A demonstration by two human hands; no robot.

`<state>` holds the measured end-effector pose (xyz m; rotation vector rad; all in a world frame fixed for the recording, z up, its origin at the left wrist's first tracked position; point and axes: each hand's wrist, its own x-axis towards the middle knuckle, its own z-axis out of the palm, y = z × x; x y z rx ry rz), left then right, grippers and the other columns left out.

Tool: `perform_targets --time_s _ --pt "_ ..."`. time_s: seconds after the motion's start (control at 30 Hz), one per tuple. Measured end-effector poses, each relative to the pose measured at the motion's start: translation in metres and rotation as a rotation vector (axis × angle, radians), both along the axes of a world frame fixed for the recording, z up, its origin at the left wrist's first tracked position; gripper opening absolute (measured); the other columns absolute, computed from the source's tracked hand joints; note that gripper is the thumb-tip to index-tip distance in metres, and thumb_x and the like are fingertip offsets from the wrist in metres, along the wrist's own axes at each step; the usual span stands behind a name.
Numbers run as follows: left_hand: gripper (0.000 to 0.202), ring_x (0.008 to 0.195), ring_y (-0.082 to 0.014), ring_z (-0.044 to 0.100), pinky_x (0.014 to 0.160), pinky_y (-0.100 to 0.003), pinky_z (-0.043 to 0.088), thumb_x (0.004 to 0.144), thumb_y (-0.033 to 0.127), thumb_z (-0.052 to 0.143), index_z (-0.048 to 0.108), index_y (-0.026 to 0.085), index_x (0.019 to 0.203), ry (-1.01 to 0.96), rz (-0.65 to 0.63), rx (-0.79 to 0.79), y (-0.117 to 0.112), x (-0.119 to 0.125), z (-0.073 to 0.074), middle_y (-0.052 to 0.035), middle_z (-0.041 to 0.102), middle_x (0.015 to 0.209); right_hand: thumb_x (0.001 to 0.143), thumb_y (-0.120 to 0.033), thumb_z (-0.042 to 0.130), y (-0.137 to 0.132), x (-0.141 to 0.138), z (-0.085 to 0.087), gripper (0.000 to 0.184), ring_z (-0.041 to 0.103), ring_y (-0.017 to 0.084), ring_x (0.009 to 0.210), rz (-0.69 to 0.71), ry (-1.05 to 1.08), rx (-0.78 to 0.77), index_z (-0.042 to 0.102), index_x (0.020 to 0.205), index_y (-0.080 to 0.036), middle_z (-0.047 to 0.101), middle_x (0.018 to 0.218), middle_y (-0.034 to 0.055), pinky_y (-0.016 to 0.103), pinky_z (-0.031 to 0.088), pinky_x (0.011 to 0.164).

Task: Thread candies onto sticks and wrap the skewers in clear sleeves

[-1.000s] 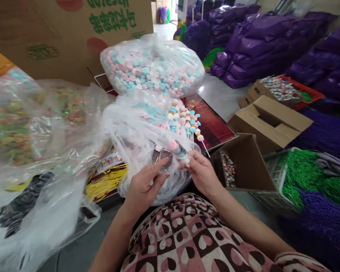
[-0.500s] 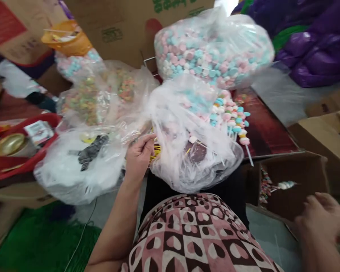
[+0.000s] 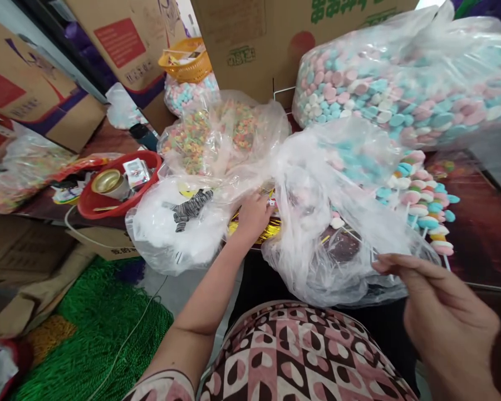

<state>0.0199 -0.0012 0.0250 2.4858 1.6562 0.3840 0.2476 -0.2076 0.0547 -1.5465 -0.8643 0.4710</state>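
My left hand (image 3: 254, 215) reaches forward between two clear plastic bags, its fingers curled down onto a bundle of gold twist ties (image 3: 262, 229). What the fingers grip is hidden. My right hand (image 3: 440, 309) hovers low at the right with fingers stretched out and nothing in them, next to the open plastic bag (image 3: 338, 223) of pink, blue and white candies. Finished candy skewers (image 3: 421, 195) lie on the dark red board behind that bag.
A large bag of pastel candies (image 3: 401, 89) sits at the back right. A bag of multicoloured candy rings (image 3: 217, 133) and a white bag with striped pieces (image 3: 179, 217) lie left. A red basin (image 3: 112, 186), cardboard boxes (image 3: 250, 39) and green beads (image 3: 104, 328) surround them.
The view has swung left. My right hand let go of the candy skewer, dropped it into the box at the right, and came back empty. My left hand moved onto the gold ties.
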Motion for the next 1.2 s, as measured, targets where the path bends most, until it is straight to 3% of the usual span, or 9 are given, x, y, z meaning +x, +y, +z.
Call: perform_targets --time_s 0.1,0.2,0.37,0.57,0.73,0.87,1.0,1.07,1.2 --pt "0.024 0.115 -0.0314 0.057 0.099 -0.044 0.043 0.089 0.031 0.064 0.071 0.013 0.104 0.08 0.042 -0.025 0.01 0.003 -0.003 -0.0169 0.065 0.123 0.085 -0.029 0.069 0.002 -0.024 -0.002 0.01 0.073 0.027 0.08 0.157 0.026 0.013 0.078 0.088 -0.033 0.076 0.087 0.0056 0.046 0.06 0.084" --pt "0.019 0.111 -0.0299 0.058 0.097 -0.042 0.043 0.091 0.027 0.061 0.07 0.014 0.101 0.09 0.031 -0.029 0.015 0.003 -0.006 -0.015 0.066 0.119 0.086 -0.03 0.068 -0.001 -0.023 -0.009 0.011 0.074 0.027 0.078 0.257 0.052 -0.007 0.078 0.089 -0.032 0.077 0.088 0.0063 0.045 0.061 0.078" --pt "0.019 0.105 -0.0273 0.059 0.095 -0.041 0.043 0.094 0.016 0.05 0.069 0.017 0.088 -0.002 0.044 -0.009 0.017 0.006 -0.009 -0.0136 0.069 0.11 0.084 -0.031 0.07 -0.001 -0.017 -0.022 0.01 0.073 0.028 0.074 0.218 0.091 -0.058 0.078 0.091 -0.033 0.077 0.09 0.0068 0.046 0.062 0.078" --pt "0.021 0.097 -0.0234 0.062 0.088 -0.036 0.045 0.098 0.02 0.043 0.063 0.017 0.09 -0.185 0.103 0.064 0.001 -0.004 0.003 -0.0118 0.069 0.097 0.087 -0.036 0.069 0.0 -0.017 -0.029 0.011 0.072 0.02 0.07 0.305 0.073 -0.087 0.077 0.092 -0.031 0.077 0.086 0.0025 0.033 0.062 0.072" --pt "0.023 0.084 -0.016 0.065 0.079 -0.029 0.048 0.1 0.038 0.045 0.058 0.021 0.094 -0.73 -0.002 0.13 -0.037 -0.004 0.031 -0.0038 0.069 0.089 0.087 -0.042 0.069 0.023 -0.016 -0.013 0.022 0.072 0.018 0.075 0.361 0.176 -0.135 0.076 0.101 -0.026 0.077 0.09 0.004 0.03 0.06 0.071" --pt "0.019 0.093 -0.0165 0.067 0.086 -0.03 0.049 0.098 0.035 0.049 0.059 0.021 0.091 -0.763 -0.252 0.106 -0.065 0.023 0.044 -0.0055 0.073 0.096 0.081 -0.051 0.074 0.054 -0.019 0.015 0.044 0.072 0.021 0.088 0.44 0.244 -0.109 0.071 0.115 -0.023 0.076 0.106 0.0084 0.032 0.059 0.07" --pt "0.016 0.1 -0.018 0.067 0.09 -0.032 0.05 0.093 0.036 0.055 0.058 0.021 0.089 -0.819 -0.332 -0.187 -0.081 0.05 0.044 -0.0064 0.073 0.107 0.074 -0.049 0.079 0.073 -0.023 0.026 0.032 0.064 0.016 0.07 0.425 0.136 -0.079 0.071 0.083 -0.02 0.072 0.078 0.0038 0.027 0.052 0.061" --pt "0.02 0.096 -0.0173 0.067 0.086 -0.031 0.051 0.09 0.041 0.058 0.056 0.021 0.089 -0.969 -0.307 -0.473 -0.082 0.056 0.044 -0.0055 0.072 0.102 0.074 -0.048 0.079 0.072 -0.022 0.027 0.03 0.058 0.013 0.061 0.396 0.152 -0.039 0.067 0.074 -0.02 0.065 0.068 0.0007 0.026 0.049 0.056" --pt "0.044 0.071 -0.0131 0.061 0.069 -0.027 0.049 0.082 0.058 0.064 0.061 0.019 0.103 -1.178 -0.301 -1.023 -0.076 0.057 0.05 -0.0018 0.066 0.082 0.074 -0.042 0.08 0.063 -0.01 0.028 0.025 0.052 0.011 0.055 0.379 0.203 0.024 0.066 0.074 -0.021 0.06 0.063 -0.0024 0.025 0.046 0.051"
